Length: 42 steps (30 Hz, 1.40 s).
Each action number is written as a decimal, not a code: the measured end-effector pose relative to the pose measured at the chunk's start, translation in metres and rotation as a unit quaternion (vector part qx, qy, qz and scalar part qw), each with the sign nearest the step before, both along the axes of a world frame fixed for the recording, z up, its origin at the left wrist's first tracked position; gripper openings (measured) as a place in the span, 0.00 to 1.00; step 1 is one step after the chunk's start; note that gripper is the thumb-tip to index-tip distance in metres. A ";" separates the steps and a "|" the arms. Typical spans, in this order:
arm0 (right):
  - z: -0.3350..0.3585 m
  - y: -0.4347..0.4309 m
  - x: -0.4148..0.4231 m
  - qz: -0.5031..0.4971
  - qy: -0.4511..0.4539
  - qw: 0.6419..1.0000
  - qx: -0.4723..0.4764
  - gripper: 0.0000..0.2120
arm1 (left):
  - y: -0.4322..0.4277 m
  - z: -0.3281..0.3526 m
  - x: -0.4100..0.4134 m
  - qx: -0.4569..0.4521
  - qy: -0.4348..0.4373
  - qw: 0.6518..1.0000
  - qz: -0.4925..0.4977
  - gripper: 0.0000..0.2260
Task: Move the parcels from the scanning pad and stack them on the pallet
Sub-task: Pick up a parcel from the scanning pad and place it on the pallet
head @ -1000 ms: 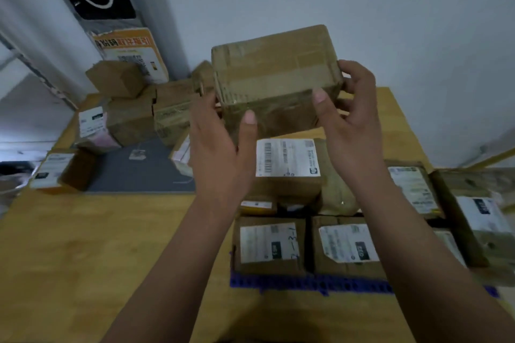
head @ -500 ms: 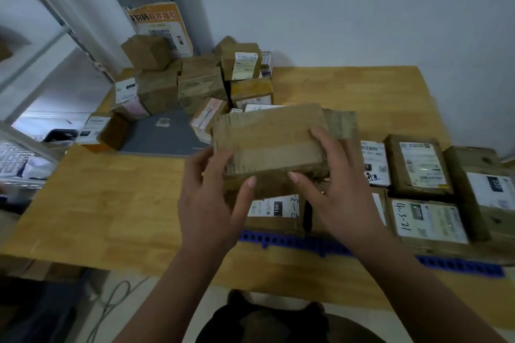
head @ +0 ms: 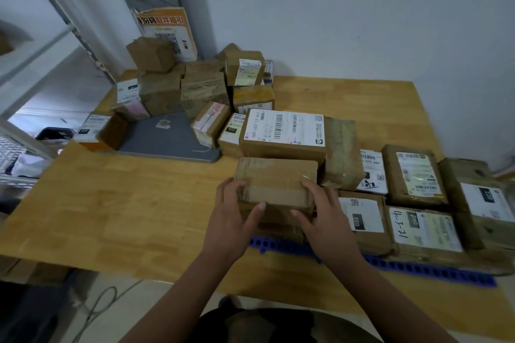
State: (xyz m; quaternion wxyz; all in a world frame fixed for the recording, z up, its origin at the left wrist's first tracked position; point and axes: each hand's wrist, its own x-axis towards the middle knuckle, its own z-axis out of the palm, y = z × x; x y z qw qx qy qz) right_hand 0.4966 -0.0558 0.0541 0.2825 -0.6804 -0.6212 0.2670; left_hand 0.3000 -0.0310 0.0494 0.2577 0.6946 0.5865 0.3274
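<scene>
L grip (head: 231,217), R grip (head: 324,217) hold parcel (head: 276,179); labelled box (head: 284,129) just behind.

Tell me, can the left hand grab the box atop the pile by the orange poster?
Probably not yet: left hand and right hand both grip the taped parcel. Once freed, the way to that box looks open.

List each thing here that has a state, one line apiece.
Pallet, covered with labelled parcels lying flat.
Scanning pad, near part bare, piled parcels along its far edge.
Plain parcel, gripped from both sides, on or just above the pallet's near left stack.
Left hand, fingers curled round the plain parcel.
Right hand, fingers curled round the plain parcel.
</scene>
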 end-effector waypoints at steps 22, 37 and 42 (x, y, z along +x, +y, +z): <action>-0.022 0.018 0.008 -0.010 0.043 0.999 -0.004 0.29 | 0.027 -0.035 0.004 -0.032 -0.040 0.998 -0.032 0.22; -0.021 0.024 0.035 -0.130 0.092 0.986 0.055 0.20 | 0.051 -0.022 0.004 -0.055 -0.160 0.982 0.084 0.26; -0.032 0.041 0.058 -0.262 0.020 0.962 0.074 0.21 | 0.085 -0.007 0.007 -0.110 -0.237 0.960 0.105 0.22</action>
